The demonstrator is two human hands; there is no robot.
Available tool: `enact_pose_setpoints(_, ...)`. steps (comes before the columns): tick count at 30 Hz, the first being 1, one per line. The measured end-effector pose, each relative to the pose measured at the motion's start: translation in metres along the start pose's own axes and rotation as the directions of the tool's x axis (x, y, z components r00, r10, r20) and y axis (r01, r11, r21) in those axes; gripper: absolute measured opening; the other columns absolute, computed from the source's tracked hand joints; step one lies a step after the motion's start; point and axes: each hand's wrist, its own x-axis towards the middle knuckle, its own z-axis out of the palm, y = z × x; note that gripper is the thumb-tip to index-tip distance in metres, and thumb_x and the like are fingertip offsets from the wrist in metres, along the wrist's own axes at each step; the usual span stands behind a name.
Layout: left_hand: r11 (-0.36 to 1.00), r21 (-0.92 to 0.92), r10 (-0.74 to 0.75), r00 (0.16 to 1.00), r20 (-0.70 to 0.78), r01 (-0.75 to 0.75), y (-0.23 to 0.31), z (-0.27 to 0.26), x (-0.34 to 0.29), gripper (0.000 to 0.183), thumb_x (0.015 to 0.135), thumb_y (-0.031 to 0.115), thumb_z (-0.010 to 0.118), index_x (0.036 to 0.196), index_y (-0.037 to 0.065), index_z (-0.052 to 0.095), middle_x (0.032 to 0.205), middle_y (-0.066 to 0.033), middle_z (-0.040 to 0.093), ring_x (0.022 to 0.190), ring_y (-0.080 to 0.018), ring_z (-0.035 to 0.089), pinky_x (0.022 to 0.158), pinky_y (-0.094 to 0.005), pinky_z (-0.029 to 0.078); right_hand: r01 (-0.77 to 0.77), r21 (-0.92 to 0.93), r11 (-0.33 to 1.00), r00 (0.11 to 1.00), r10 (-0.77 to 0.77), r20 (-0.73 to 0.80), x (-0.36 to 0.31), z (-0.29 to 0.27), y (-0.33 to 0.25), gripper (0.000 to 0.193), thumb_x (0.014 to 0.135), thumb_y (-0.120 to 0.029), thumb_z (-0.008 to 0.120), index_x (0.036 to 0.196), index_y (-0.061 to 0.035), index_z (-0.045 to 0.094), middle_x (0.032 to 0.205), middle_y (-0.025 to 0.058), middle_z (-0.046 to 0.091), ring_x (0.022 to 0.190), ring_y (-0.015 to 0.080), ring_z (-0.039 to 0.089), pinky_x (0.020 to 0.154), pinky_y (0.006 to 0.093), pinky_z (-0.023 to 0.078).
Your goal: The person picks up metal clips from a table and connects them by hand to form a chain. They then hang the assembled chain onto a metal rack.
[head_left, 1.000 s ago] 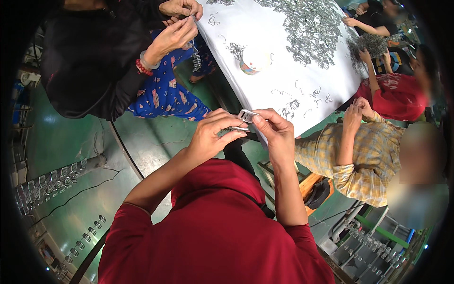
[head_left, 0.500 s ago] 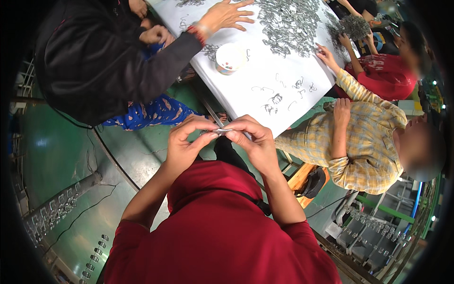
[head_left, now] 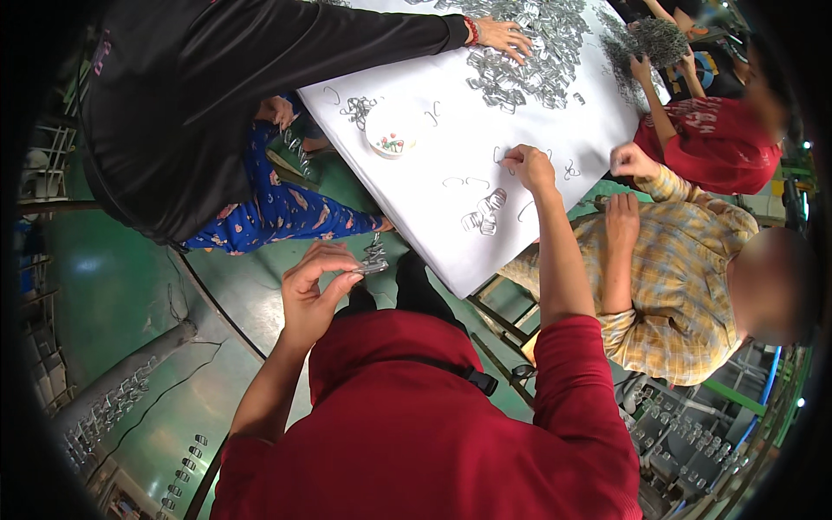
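In front of my waist, my left hand (head_left: 314, 279) is closed in a pinch on a small shiny metal piece (head_left: 371, 268). More small metal pieces show just above its tip; whether they are joined to it I cannot tell. My right hand (head_left: 532, 168) reaches over the white table (head_left: 433, 251), its fingertips pinched together at a few thin, dark wire hooks (head_left: 498, 156). What lies between those fingertips is hidden. Nearer me is a small group of metal clips (head_left: 485, 214), with two curved wire hooks (head_left: 466, 182) beside it.
A white tub (head_left: 386, 137) with red and green bits stands on the left side of the table. Farther off lies a large heap of metal pieces (head_left: 533, 61), touched by a co-worker's hand (head_left: 498, 36). A person in a yellow plaid shirt (head_left: 672, 277) is close on my right.
My hands were together at a metal piece; now they are apart. The right has reached forward onto the table, the left has moved slightly left and down. The black-sleeved co-worker's hand moved to the heap.
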Motion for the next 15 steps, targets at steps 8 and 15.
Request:
enact_pose_setpoints(8,0.999,0.024,0.034,0.999,-0.01,-0.034,0.001,0.001,0.005,0.015,0.073,-0.004,0.069,0.086,0.002,0.064,0.082,-0.007,0.065,0.079,-0.0187,0.06,0.082,-0.0347,0.044,0.102,-0.256,0.961,0.992,-0.116,-0.039,0.003,0.017,0.012,0.017,0.073,-0.016,0.071,0.083,-0.0038,0.064,0.077,0.0092,0.066,0.07,0.0192,0.063,0.064,0.0318,0.048)
enact_pose_setpoints(15,0.997,0.064,0.049,0.999,-0.002,-0.048,-0.002,-0.008,0.0,0.012,0.074,-0.004,0.068,0.085,0.001,0.064,0.081,-0.0068,0.065,0.076,-0.0175,0.06,0.07,-0.0289,0.045,0.165,0.824,0.542,0.981,-0.176,-0.08,-0.133,-0.015,-0.139,0.023,0.075,-0.008,0.073,0.088,-0.0046,0.055,0.068,0.0002,0.061,0.063,0.0067,0.052,0.06,0.0251,0.039)
